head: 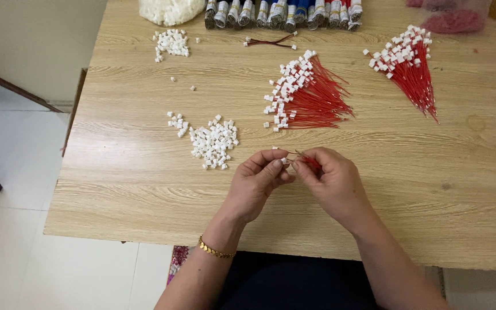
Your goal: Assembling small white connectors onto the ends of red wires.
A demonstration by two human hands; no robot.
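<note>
Above the near middle of the wooden table (144, 189), the left hand (256, 183) pinches what looks like a small white connector (284, 161) against thin red wires (311, 162) pinched by the right hand (331, 181), with loose white connectors (213, 142) just left and a fan of finished red leads (311, 95) beyond.

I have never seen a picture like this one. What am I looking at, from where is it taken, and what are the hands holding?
There is one picture, taken by a camera on the person's head, looking down at a wooden table. No machine is here, only two bare hands. The left hand pinches a small white connector; the right hand holds thin red wires against it. On the table lie a pile of loose white connectors, two fans of red wires with white connectors fitted, and a row of small tubes at the far edge.
</note>
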